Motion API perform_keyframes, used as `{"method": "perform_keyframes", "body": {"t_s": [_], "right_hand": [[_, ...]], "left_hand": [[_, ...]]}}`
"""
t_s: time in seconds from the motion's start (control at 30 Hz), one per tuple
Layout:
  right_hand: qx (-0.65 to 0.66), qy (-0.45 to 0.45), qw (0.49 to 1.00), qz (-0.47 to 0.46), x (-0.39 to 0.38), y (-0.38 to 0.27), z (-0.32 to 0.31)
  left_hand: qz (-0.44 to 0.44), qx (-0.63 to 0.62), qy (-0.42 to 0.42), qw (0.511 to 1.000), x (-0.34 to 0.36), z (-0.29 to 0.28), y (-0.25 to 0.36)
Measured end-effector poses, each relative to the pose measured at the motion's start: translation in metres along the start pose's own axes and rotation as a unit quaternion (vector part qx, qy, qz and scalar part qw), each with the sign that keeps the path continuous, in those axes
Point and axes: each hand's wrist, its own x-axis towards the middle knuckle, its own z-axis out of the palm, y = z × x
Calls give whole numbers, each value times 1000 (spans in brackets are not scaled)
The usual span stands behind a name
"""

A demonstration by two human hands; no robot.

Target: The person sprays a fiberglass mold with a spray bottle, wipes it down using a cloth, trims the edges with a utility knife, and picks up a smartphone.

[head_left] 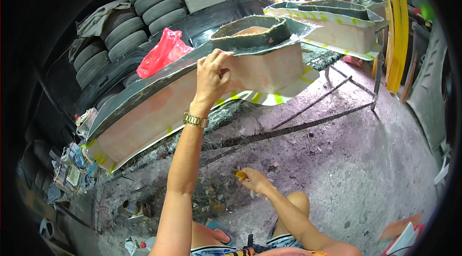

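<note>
My left hand point(214, 75), a gold watch on its wrist, reaches up to a long fibreglass moulding point(149, 109). Its fingers are curled closed at the dark upper edge, the fingertips pinching there. The moulding has pale pinkish sides, a dark top with a raised open ring point(250, 32), and a white lower flange with yellow-green tape strips. Lower down, over the floor, my right hand point(256, 182) is closed round a small yellow-orange brush point(240, 174). Dark bristles seem to point left, away from the fingers; the rest of its handle is hidden in the hand.
A red plastic bag point(163, 54) lies behind the moulding, before stacked tyres point(156, 1). A metal-framed stand point(332, 104) bears the work. Another taped moulding point(337, 27) sits at the far right, near yellow strips point(397, 30). A can point(130, 207) stands on the stained floor.
</note>
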Motion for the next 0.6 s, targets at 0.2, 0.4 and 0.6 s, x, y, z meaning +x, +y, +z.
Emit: {"method": "perform_keyframes", "body": {"t_s": [0.2,0.4,0.6], "right_hand": [[-48,3,998,-41,5,6,8],[-45,-11,999,-13,8,21,12],[-34,-36,999,10,9,28,15]], "left_hand": [[17,11,47,999,-4,5,3],[12,-2,52,999,-6,6,3],[10,-8,55,998,-7,5,5]]}}
